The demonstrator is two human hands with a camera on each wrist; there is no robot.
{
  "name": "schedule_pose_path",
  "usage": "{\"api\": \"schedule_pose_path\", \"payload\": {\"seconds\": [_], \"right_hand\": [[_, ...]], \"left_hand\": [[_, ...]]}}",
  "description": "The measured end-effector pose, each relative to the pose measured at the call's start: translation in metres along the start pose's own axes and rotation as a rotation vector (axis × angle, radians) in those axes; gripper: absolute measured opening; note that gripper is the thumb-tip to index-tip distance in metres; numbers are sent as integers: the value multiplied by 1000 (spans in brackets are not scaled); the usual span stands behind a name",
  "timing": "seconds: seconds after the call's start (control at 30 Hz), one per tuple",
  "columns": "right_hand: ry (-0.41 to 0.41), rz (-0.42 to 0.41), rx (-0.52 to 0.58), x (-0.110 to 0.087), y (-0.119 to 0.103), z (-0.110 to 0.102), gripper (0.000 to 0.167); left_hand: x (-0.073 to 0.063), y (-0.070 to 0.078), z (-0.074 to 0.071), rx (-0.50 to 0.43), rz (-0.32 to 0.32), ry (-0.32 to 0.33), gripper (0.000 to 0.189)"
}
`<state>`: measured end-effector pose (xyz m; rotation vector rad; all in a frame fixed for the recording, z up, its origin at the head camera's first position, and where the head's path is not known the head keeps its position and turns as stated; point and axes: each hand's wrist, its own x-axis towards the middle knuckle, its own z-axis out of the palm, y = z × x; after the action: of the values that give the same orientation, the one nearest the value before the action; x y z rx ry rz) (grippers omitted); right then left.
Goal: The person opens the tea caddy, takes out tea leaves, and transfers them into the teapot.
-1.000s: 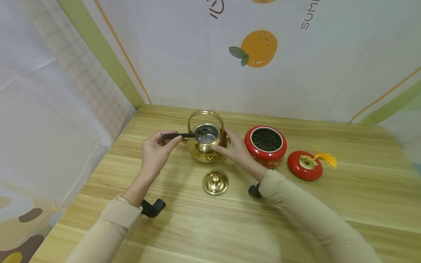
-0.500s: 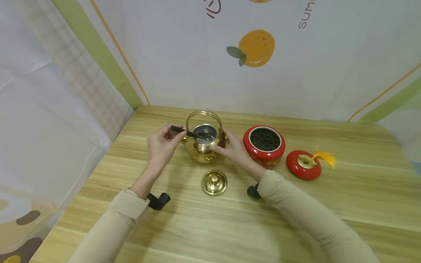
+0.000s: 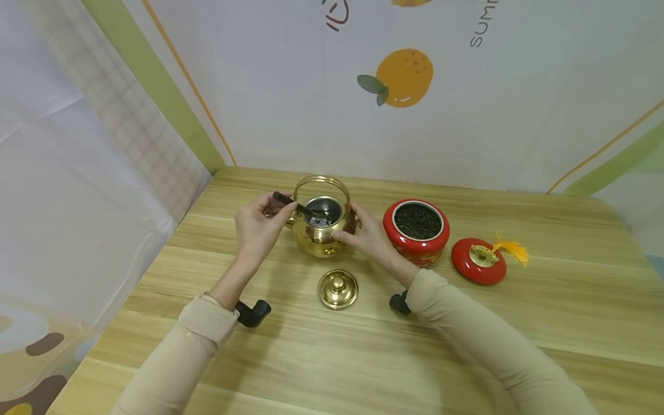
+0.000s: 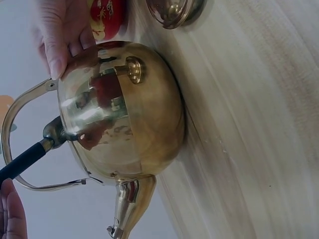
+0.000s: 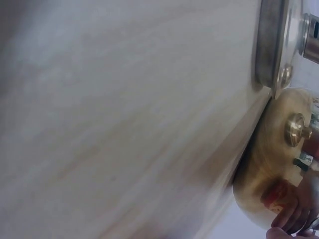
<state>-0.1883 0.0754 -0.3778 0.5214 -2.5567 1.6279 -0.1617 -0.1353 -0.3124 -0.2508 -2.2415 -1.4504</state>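
My left hand (image 3: 257, 227) pinches the black handle of a tea scoop (image 3: 284, 199), whose metal end dips into the mouth of a golden teapot (image 3: 317, 245). Inside the pot's perforated strainer, dark tea leaves (image 3: 325, 222) lie near the scoop's tip. My right hand (image 3: 372, 239) holds the teapot's right side, thumb on the front shoulder and fingers round the back. The left wrist view shows the scoop (image 4: 27, 159) slanting under the raised hoop handle, beside the spout (image 4: 128, 204). In the right wrist view, part of the teapot (image 5: 269, 164) shows at the right edge.
A golden lid (image 3: 338, 290) lies in front of the teapot. To the right stand a red jar (image 3: 417, 248) full of dark tea leaves and its red lid (image 3: 474, 271) with a yellow tassel. A fabric wall (image 3: 311, 115) rises behind the wooden table (image 3: 332, 369).
My left hand has moved right and slightly away, tilting the scoop steeper into the teapot. The leaves that lay on the scoop have tipped into the strainer. My right hand keeps its hold.
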Motion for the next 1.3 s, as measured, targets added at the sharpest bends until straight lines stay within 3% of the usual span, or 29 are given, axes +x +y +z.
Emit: {"api": "schedule_pose_path", "payload": {"seconds": [0.23, 0.47, 0.63, 0.83, 0.93, 1.03, 1.17, 1.3], "right_hand": [[3, 4, -11, -2, -2, -1, 67], [-1, 15, -17, -3, 0, -1, 68], [-3, 25, -4, -6, 0, -1, 70], [-6, 17, -10, -14, -6, -5, 76], [-4, 4, -14, -20, -10, -8, 77], [-7, -12, -14, -29, -15, -13, 77], [-11, -36, -10, -43, -18, -22, 76], [-7, -37, -6, -58, -18, -32, 72]], "left_hand": [[-4, 0, -4, -58, -2, 21, 16], [-11, -3, -9, -144, -82, 21, 18], [-18, -2, -13, -140, -119, 37, 19], [-23, -1, -16, -145, -108, 55, 20], [-25, 14, -20, -162, -110, 54, 18], [-27, 18, -21, -185, -109, 49, 17], [-28, 9, -20, -205, -97, 48, 17], [-30, 12, -18, -230, -84, 47, 16]]}}
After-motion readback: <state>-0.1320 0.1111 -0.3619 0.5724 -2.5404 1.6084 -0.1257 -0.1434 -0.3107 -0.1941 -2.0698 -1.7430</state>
